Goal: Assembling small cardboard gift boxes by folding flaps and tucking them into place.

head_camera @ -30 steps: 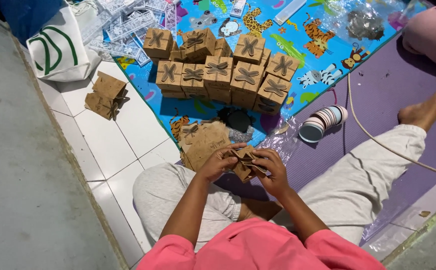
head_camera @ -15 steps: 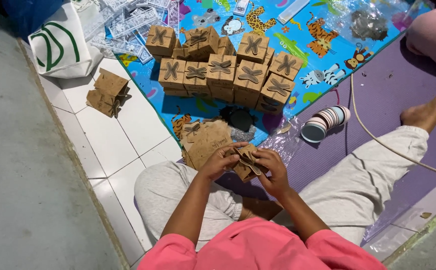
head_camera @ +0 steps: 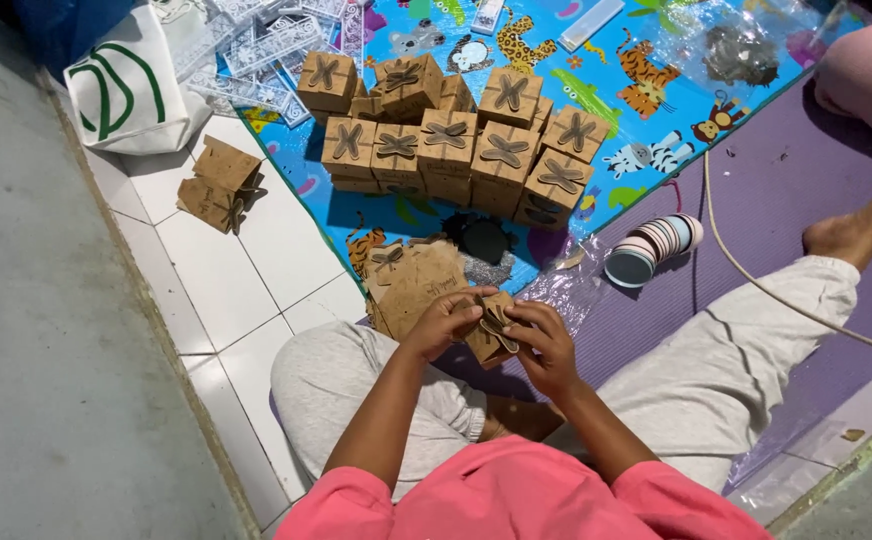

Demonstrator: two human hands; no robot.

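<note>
Box: small brown box [head_camera: 488, 338] over my lap
Left hand [head_camera: 443, 322]: fingers pinching its left side
Right hand [head_camera: 546, 345]: fingers pinching its butterfly-shaped top flaps
Nearby: stack of finished boxes [head_camera: 451, 140] on play mat [head_camera: 646, 100]

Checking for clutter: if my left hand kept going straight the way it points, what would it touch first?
Likely the small brown box the left hand already grips; beyond that, the right hand. Depth is uncertain.
</note>
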